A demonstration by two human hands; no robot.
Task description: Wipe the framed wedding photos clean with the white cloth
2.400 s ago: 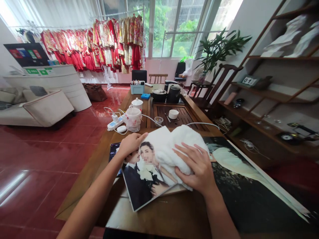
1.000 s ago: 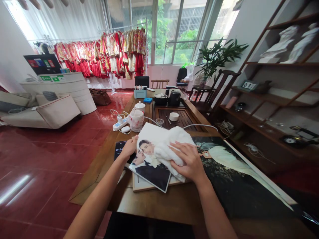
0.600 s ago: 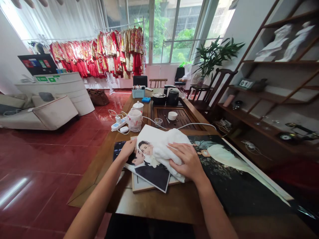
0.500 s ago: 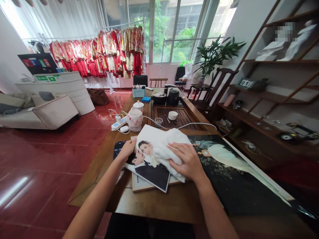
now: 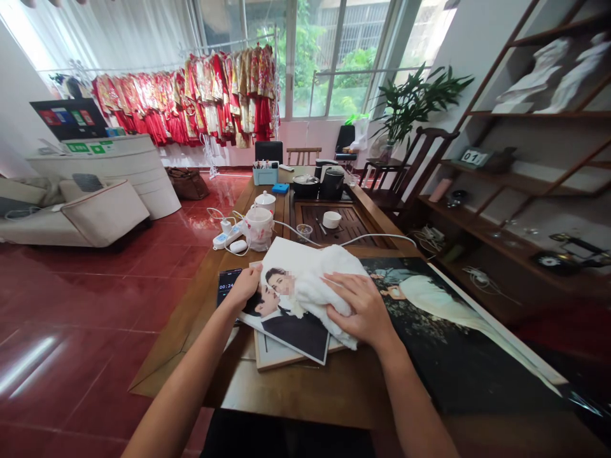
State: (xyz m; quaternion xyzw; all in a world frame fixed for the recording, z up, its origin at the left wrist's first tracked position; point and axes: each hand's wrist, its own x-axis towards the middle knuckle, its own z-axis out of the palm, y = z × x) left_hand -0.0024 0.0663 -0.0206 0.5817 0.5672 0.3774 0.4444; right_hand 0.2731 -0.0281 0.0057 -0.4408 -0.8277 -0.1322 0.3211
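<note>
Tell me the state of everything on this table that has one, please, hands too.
Couple photo: face up, partly covered
White cloth: bunched, resting on the couple photo
Left hand: holding the couple photo's left edge
Right hand: spread over the white cloth
Wooden frame: under the couple photo, partly hidden
Phone: screen lit
White cup: lidded
Power strip: adapter plugged in
Dark picture: lying face up

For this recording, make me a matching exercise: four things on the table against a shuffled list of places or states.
Things:
1. white cloth
2. phone
3. white bowl
4. photo print

Places or states:
A. on the slatted tray
B. held at its edge by the left hand
C. bunched under the right hand
D. dark screen showing pale digits

Pairs: 1-C, 2-D, 3-A, 4-B
</note>
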